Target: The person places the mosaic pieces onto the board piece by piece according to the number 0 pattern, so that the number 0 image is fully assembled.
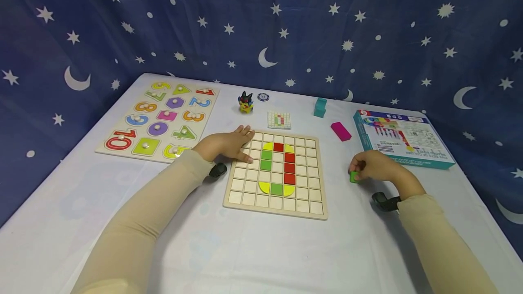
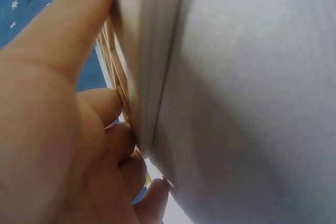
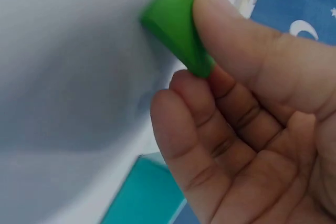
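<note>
A wooden grid board [image 1: 274,212] lies flat on the table, with red, green and yellow tiles set in a ring in its cells. My left hand [image 1: 229,143] rests on the board's upper left edge, fingers spread; in the left wrist view the thumb lies along the board's side [image 2: 149,66]. Right of the board, my right hand [image 1: 373,166] pinches a small green block [image 1: 353,177] between thumb and fingers, low over the table. Close up in the right wrist view, the green block [image 3: 178,22] is tilted under the thumb, while the other fingers curl below it.
A small pattern card [image 1: 279,124] lies behind the board, near a toy figure [image 1: 245,103] and a round chip [image 1: 263,97]. A teal block [image 1: 320,107], a magenta block [image 1: 341,131] and a flat box [image 1: 408,137] are at right. A number puzzle [image 1: 188,103] is left.
</note>
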The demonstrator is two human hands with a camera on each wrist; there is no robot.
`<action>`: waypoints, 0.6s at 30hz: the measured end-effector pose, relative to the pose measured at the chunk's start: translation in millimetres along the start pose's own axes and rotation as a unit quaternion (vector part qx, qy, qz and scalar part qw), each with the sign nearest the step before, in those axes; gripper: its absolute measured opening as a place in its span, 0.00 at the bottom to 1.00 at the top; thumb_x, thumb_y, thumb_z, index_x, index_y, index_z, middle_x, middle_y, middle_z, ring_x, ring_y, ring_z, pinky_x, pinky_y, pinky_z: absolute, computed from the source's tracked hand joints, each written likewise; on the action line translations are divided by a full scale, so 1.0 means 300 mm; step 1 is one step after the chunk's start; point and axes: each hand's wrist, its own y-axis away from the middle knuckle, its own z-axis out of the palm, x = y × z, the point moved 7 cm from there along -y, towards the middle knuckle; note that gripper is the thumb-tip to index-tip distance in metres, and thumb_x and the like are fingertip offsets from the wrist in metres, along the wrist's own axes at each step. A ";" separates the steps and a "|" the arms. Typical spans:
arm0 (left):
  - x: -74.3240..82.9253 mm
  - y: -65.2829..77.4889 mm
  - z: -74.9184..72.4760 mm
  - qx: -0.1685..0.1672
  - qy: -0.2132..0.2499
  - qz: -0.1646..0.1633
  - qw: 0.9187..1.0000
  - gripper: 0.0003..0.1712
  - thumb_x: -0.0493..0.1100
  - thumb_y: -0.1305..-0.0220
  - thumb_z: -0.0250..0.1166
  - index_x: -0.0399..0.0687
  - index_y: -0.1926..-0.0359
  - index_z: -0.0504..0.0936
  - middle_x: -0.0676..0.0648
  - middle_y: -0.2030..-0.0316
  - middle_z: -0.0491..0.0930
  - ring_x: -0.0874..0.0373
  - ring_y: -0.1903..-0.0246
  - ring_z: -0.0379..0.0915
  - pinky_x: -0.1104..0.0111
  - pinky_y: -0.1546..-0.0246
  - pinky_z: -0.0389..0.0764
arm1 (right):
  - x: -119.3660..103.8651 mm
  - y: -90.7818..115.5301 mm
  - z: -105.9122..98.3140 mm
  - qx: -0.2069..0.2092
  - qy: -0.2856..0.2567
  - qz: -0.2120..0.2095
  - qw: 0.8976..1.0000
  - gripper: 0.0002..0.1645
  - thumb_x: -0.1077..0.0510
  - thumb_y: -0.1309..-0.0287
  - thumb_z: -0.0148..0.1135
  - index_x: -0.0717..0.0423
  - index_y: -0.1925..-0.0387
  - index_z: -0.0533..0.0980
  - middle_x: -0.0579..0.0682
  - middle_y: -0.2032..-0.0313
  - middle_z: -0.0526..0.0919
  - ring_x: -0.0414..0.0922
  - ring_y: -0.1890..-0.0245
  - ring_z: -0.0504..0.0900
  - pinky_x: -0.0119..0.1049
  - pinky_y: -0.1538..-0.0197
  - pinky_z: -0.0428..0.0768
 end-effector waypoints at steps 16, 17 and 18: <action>0.004 -0.001 -0.001 -0.002 0.003 0.000 1.000 0.55 0.61 0.41 0.57 0.40 0.29 0.34 0.39 0.29 0.27 0.44 0.30 0.20 0.54 0.30 0.35 | -0.235 -0.073 -0.013 -0.012 0.010 -0.058 0.998 0.03 0.65 0.49 0.63 0.60 0.70 0.78 0.47 0.80 0.72 0.42 0.77 0.70 0.34 0.72 0.70; 0.004 0.000 -0.001 -0.002 0.004 -0.001 1.000 0.55 0.61 0.41 0.57 0.40 0.29 0.34 0.39 0.29 0.27 0.44 0.30 0.20 0.54 0.30 0.35 | -0.253 -0.081 -0.009 -0.014 0.011 -0.059 0.998 0.03 0.65 0.49 0.63 0.60 0.70 0.78 0.47 0.80 0.72 0.42 0.77 0.70 0.34 0.72 0.70; 0.003 0.001 -0.002 -0.002 0.004 -0.003 1.000 0.55 0.61 0.41 0.57 0.40 0.29 0.34 0.39 0.29 0.27 0.44 0.30 0.20 0.54 0.30 0.35 | -0.270 -0.089 -0.004 -0.015 0.012 -0.060 0.998 0.03 0.65 0.48 0.63 0.59 0.70 0.78 0.48 0.80 0.73 0.42 0.77 0.70 0.33 0.71 0.70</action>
